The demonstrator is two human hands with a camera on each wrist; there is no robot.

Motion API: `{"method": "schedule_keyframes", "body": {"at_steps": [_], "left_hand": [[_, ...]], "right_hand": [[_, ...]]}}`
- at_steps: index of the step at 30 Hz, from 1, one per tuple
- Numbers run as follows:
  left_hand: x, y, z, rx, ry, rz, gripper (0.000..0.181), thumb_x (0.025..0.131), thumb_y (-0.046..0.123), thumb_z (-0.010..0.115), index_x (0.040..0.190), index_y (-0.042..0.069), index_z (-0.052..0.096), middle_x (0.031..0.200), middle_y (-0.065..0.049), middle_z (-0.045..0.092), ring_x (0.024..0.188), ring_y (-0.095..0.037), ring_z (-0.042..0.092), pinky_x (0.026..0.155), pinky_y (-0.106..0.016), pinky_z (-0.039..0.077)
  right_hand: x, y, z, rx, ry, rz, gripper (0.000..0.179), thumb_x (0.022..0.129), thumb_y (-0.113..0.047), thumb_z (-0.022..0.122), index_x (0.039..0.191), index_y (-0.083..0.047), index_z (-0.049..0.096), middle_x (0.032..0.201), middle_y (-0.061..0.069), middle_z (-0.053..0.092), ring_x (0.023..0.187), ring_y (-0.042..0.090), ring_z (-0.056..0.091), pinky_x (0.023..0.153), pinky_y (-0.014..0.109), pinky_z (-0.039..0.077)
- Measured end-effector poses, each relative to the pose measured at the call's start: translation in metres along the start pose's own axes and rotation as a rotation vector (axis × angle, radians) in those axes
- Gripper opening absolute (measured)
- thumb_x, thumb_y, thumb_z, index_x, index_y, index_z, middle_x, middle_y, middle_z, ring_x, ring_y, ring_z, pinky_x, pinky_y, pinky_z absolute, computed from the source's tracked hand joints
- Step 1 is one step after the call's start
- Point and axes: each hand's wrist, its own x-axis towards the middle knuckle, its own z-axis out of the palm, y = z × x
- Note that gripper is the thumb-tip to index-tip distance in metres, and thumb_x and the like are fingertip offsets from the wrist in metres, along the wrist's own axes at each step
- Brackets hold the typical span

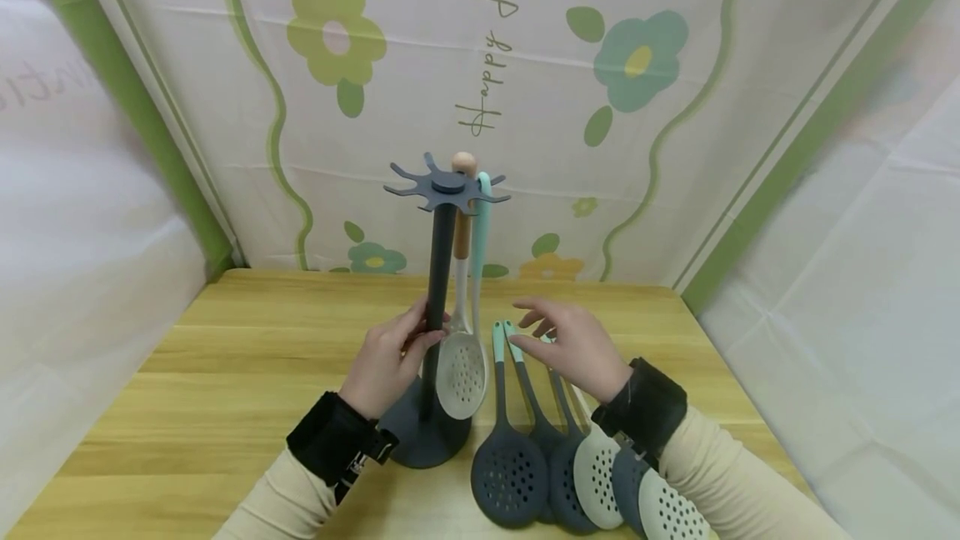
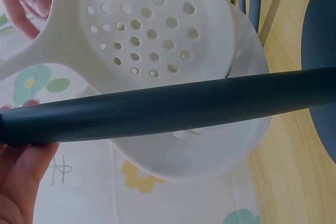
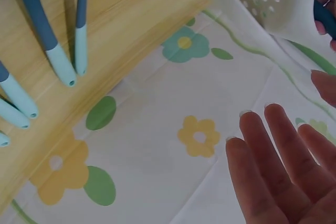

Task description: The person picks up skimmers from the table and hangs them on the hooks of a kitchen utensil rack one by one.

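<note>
A dark grey utensil stand [image 1: 441,273] with a round base and a spiky hook ring rises at the centre. My left hand [image 1: 384,363] grips its pole [image 2: 173,107] partway up. From the ring hang a white slotted spoon with a mint handle [image 1: 482,240] and another utensil with a wooden handle [image 1: 463,233], its head mostly hidden; white perforated heads [image 2: 142,30] show close by in the left wrist view. My right hand [image 1: 573,347], fingers apart and holding nothing, hovers over the mint handle ends [image 3: 63,66] of skimmers on the table.
Right of the stand, several dark and white perforated skimmers [image 1: 510,473] lie overlapping, handles pointing away; my right forearm covers some. The wooden table [image 1: 247,357] ends at a flowered white curtain [image 1: 420,65], with white fabric sides left and right.
</note>
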Motion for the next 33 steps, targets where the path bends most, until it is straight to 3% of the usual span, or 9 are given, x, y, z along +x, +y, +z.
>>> {"method": "schedule_keyframes", "body": {"at_steps": [7, 33], "left_hand": [[-0.002, 0.000, 0.002, 0.029, 0.025, 0.017, 0.043, 0.089, -0.001, 0.067, 0.131, -0.010, 0.063, 0.100, -0.015, 0.076, 0.088, -0.025, 0.075, 0.072, -0.035, 0.063], [-0.005, 0.005, 0.005, 0.020, 0.080, -0.024, 0.049, 0.087, 0.002, 0.070, 0.134, -0.008, 0.062, 0.099, -0.015, 0.077, 0.087, -0.026, 0.076, 0.069, -0.035, 0.063]], "right_hand": [[-0.004, 0.009, 0.001, -0.024, 0.000, 0.037, 0.046, 0.089, -0.033, 0.071, 0.128, -0.007, 0.070, 0.102, 0.006, 0.075, 0.081, 0.013, 0.067, 0.070, 0.038, 0.059], [-0.021, 0.047, 0.000, -0.104, -0.015, 0.178, 0.041, 0.089, -0.031, 0.071, 0.123, -0.008, 0.072, 0.092, 0.002, 0.072, 0.072, 0.009, 0.061, 0.061, 0.035, 0.054]]}}
